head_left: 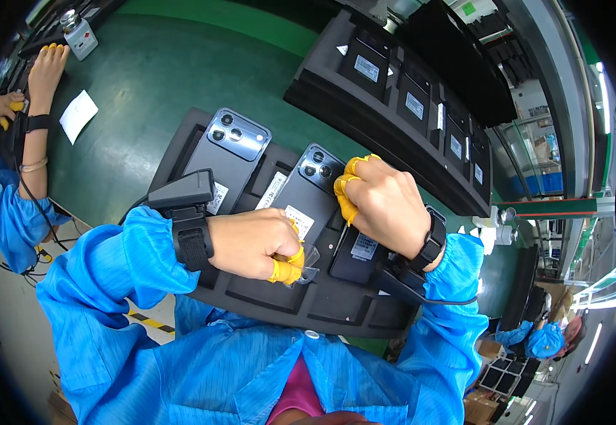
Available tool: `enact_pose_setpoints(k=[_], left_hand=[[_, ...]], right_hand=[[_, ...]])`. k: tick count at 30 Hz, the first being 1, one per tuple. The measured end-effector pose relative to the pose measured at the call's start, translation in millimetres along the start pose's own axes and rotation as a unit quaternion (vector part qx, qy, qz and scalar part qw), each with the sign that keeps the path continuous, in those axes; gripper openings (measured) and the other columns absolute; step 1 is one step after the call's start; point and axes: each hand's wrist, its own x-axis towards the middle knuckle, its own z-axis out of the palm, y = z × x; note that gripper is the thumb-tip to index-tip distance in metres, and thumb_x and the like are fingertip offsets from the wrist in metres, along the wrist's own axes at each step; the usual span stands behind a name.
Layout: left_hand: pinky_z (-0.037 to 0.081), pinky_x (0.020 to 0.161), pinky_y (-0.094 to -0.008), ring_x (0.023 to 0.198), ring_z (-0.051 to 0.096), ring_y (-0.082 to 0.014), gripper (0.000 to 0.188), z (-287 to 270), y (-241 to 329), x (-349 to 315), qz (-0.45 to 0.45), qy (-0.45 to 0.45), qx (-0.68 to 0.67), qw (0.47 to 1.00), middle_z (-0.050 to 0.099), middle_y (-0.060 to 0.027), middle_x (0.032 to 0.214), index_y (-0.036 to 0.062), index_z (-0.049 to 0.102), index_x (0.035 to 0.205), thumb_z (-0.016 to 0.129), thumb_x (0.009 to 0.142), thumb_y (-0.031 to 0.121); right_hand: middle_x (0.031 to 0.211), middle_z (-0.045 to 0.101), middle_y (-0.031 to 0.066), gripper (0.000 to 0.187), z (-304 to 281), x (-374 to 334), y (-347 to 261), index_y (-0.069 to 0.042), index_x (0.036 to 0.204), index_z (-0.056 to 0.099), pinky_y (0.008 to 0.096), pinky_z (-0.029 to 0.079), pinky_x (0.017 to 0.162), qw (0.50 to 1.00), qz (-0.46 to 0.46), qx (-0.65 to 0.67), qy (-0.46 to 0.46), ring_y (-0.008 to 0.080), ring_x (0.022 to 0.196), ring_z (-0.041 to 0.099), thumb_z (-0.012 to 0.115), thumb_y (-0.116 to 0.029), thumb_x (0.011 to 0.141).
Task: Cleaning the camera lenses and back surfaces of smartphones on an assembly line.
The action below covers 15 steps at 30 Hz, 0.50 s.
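My left hand (255, 243), in yellow finger cots, is closed on a small piece of clear plastic film (310, 268), low over the near end of the middle smartphone (295, 191). That grey phone lies back up at a slant, its camera block at the far end and a white label lower down. My right hand (386, 205), also in yellow finger cots, is closed at the phone's upper right edge; what its fingertips hold is hidden. Beneath my right wrist lies a dark phone (357, 253) with a label. Another grey phone (226, 159) rests at the left.
A black foam tray (265, 294) carries the phones. Beyond it, a second black tray (329, 81) holds several labelled dark phones. A white paper (78, 117) and a metal-topped bottle (79, 35) stand on the green table (138, 92). A co-worker's arms (36, 142) are at the left.
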Motion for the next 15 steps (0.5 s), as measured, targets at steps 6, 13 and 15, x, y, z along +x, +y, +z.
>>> enact_pose_setpoints(k=[6, 13, 15], left_hand=[[0.045, 0.072, -0.0382, 0.072, 0.062, -0.0289, 0.014, 3.1, -5.1, -1.4, -0.007, -0.003, 0.013, 1.0, 0.064, -0.0131, 0.072, 0.0014, 0.067, 0.075, 0.065, 0.078, 0.015], [0.042, 0.076, -0.0384, 0.074, 0.06, -0.0275, 0.014, 4.1, -8.8, -2.4, -0.035, -0.038, 0.041, 0.998, 0.064, -0.0104, 0.073, 0.0029, 0.066, 0.074, 0.066, 0.078, 0.016], [0.046, 0.07, -0.0382, 0.073, 0.062, -0.0303, 0.015, 4.4, -8.1, -1.0, -0.019, -0.019, 0.027, 0.999, 0.064, -0.0153, 0.072, -0.0009, 0.065, 0.073, 0.064, 0.077, 0.014]], right_hand=[[0.079, 0.059, 0.0104, 0.009, -1.3, 8.4, -0.3, 0.0, 0.075, 0.065, 0.0328, 0.051, 0.059, 0.999, -0.031, -0.031, -0.017, 0.0237, 0.079, 0.06, 0.065, -0.005, 0.067], [0.083, 0.057, 0.009, 0.012, -9.7, 32.4, 9.6, 0.0, 0.076, 0.062, 0.0308, 0.052, 0.056, 0.986, -0.084, -0.103, 0.103, 0.0229, 0.08, 0.059, 0.063, -0.006, 0.066], [0.084, 0.057, 0.0102, 0.015, -10.1, 41.3, 17.7, -0.001, 0.079, 0.062, 0.0328, 0.052, 0.059, 0.983, -0.081, -0.081, 0.141, 0.0258, 0.08, 0.058, 0.064, -0.003, 0.065]])
